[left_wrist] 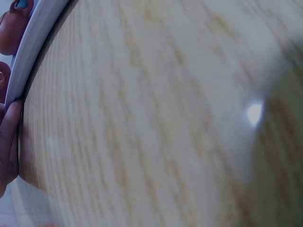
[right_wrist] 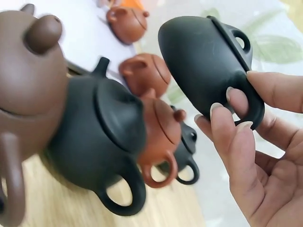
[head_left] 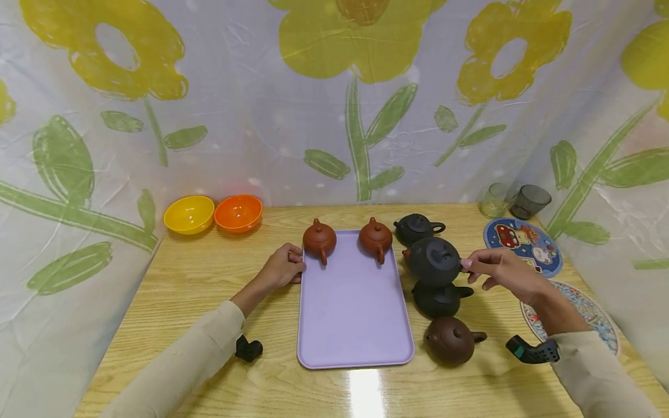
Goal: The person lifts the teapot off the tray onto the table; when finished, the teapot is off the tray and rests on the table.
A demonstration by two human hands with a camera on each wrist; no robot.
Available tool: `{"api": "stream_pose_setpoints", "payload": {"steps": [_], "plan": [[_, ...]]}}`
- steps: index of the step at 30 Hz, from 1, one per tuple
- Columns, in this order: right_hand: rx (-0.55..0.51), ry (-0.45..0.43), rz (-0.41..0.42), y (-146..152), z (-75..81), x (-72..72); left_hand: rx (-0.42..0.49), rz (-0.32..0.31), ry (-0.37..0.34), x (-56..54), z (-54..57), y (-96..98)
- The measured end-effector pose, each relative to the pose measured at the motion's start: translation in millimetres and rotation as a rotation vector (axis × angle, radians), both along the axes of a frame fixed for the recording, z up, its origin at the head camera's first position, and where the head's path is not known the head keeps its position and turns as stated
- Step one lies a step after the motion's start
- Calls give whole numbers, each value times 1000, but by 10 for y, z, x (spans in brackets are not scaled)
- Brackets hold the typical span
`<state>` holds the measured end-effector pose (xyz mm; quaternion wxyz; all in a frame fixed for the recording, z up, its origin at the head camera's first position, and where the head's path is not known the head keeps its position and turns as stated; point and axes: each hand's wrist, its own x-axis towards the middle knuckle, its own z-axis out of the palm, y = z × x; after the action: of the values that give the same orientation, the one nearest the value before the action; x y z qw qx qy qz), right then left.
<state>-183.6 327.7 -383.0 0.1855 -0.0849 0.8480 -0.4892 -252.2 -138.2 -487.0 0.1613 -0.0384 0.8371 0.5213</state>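
My right hand (head_left: 504, 273) pinches the loop handle of a black teapot (right_wrist: 199, 61) between thumb and fingers. The teapot is raised in the air, and in the head view it overlaps a red-brown teapot (right_wrist: 161, 123) that is mostly hidden below. At the lilac tray (head_left: 355, 313), my left hand (head_left: 284, 266) grips the left rim, its fingers at the edge in the left wrist view. Two red-brown teapots, one at the far left corner (head_left: 319, 239) and one at the far right (head_left: 375, 238), sit on the tray.
Right of the tray stand a small black teapot (head_left: 415, 228), another black teapot (head_left: 436, 299) and a dark brown teapot (head_left: 450, 341). A yellow bowl (head_left: 189, 215) and an orange bowl (head_left: 238, 213) are back left. Two glasses (head_left: 529, 201) and round mats (head_left: 522, 244) lie far right.
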Motion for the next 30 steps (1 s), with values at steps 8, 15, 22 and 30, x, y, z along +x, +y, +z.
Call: {"api": "stream_pose_setpoints", "payload": {"steps": [8, 15, 22, 30], "plan": [[-53, -5, -42, 260, 29, -98, -21, -2, -14, -3, 8, 2], [-19, -25, -106, 472, -2, -219, -27, -3, -8, -4, 15, 6], [6, -53, -146, 641, -41, -345, -30, -5, -12, -4, 24, 8], [39, -120, -156, 782, -67, -466, -30, -2, -21, 5, 42, 8]]}}
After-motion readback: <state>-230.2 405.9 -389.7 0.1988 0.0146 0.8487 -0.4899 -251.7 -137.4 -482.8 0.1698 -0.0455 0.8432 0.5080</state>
